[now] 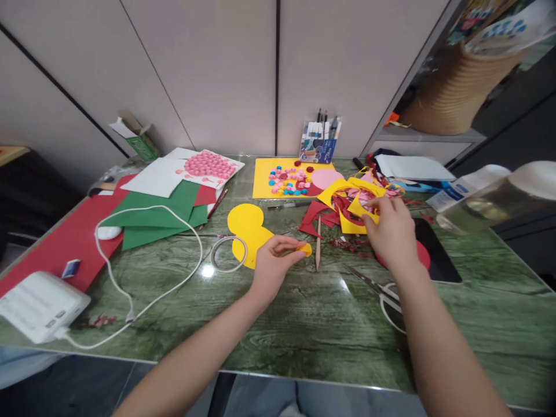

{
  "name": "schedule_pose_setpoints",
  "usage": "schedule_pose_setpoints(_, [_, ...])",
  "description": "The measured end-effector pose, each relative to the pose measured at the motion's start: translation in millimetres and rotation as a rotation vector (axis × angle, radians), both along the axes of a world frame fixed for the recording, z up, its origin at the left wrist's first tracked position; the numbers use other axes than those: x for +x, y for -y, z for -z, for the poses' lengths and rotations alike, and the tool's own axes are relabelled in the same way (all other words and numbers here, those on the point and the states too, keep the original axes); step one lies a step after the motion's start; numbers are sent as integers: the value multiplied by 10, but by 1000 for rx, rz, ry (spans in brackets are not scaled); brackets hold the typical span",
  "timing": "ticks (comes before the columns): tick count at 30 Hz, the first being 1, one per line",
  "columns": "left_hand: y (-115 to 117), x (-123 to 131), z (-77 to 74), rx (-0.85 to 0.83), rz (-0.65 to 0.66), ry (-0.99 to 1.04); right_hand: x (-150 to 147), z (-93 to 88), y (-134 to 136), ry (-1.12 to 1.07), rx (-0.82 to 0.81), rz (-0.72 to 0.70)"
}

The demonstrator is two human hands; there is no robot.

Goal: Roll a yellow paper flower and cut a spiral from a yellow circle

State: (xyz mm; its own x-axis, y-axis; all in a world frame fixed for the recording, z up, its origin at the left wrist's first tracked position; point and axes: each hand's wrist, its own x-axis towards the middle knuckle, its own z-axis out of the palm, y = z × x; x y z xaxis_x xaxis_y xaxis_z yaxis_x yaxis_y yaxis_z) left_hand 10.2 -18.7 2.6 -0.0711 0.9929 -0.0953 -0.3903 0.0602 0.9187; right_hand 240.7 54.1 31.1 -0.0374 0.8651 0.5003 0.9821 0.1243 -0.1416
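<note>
My left hand (273, 263) is closed in a pinch on a small yellow paper roll (306, 249), held just above the green marble-look table (304, 324). My right hand (391, 231) reaches into a pile of yellow and red paper scraps (347, 208), with its fingertips closed on a yellow scrap (362, 211). A thin wooden stick (318, 249) lies between the two hands. A yellow paper cutout (248, 229) of joined circles lies left of my left hand, next to a tape ring (229, 254).
Scissors (382, 289) lie by my right wrist. A yellow sheet with small coloured paper rolls (286, 179) and a marker pack (319, 142) sit at the back. Green, red and white sheets (156, 208), a white device with cable (39, 304), and a plastic bottle (499, 200) flank the space.
</note>
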Motion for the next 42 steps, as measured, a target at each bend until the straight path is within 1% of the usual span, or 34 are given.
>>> schedule_pose_setpoints(2, [-1, -2, -12, 2, -9, -33, -17, -12, 4, -76, 1, -22])
schedule_pose_setpoints(4, [5, -4, -47, 19, -26, -86, -132, -74, 76, -127, -39, -52])
schedule_pose_setpoints(5, [12, -5, -71, 35, -40, -115, -222, -118, 137, -157, -49, -98])
schedule_pose_setpoints(6, [21, -7, -98, 55, -56, -147, -326, -165, 208, -207, -49, -179])
schedule_pose_setpoints(8, [42, -12, -149, 102, -96, -202, -537, -245, 361, -309, -100, -437])
schedule_pose_setpoints(9, [52, -16, -168, 129, -110, -231, -629, -272, 430, -309, -131, -541])
schedule_pose_setpoints(10, [60, -20, -181, 155, -129, -256, -705, -286, 488, -292, -119, -599])
schedule_pose_setpoints(12, [74, -30, -187, 203, -158, -296, -801, -285, 565, -223, -49, -652])
schedule_pose_setpoints(14, [82, -37, -170, 241, -176, -327, -837, -263, 595, -169, 9, -650])
schedule_pose_setpoints(16, [87, -42, -145, 273, -178, -355, -837, -243, 597, -139, 32, -641])
schedule_pose_setpoints(20, [93, -36, -136, 306, -169, -368, -812, -225, 565, -134, -13, -671])
schedule_pose_setpoints(24, [93, -16, -189, 261, -164, -337, -796, -192, 503, -260, -103, -672])
schedule_pose_setpoints(28, [78, -3, -220, 191, -144, -230, -800, -130, 447, -430, -169, -672])
schedule_pose_setpoints(31, [56, -6, -192, 134, -111, -133, -820, -83, 431, -552, -231, -648])
schedule_pose_setpoints(34, [34, -11, -127, 99, -102, -56, -852, -38, 428, -654, -285, -615])
schedule_pose_setpoints(38, [21, -16, -81, 65, -112, -9, -882, 6, 423, -703, -328, -568])
schedule_pose_setpoints(40, [22, -22, -95, 62, -117, -42, -879, 7, 420, -682, -347, -583])
schedule_pose_setpoints(42, [25, -32, -112, 79, -105, -117, -866, -9, 419, -608, -358, -609])
